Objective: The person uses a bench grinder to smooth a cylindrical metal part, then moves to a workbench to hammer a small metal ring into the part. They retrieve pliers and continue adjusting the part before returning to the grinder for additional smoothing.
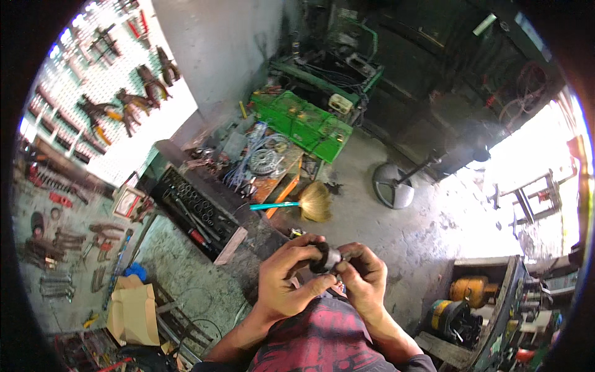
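Observation:
Both my hands meet close in front of my chest around a small round part (326,257), black with a shiny metal end. My left hand (286,277) wraps it from the left, thumb and fingers curled over it. My right hand (364,277) pinches its metal end from the right. Most of the part is hidden by my fingers. Below the hands shows my red and black patterned shirt (322,341).
A brush with a teal handle (297,203) lies ahead by an orange board. A socket set tray (197,214) sits at the left, green boxes (304,121) farther off. Pliers hang on a pegboard (105,99). A round stool (393,186) stands on the concrete floor.

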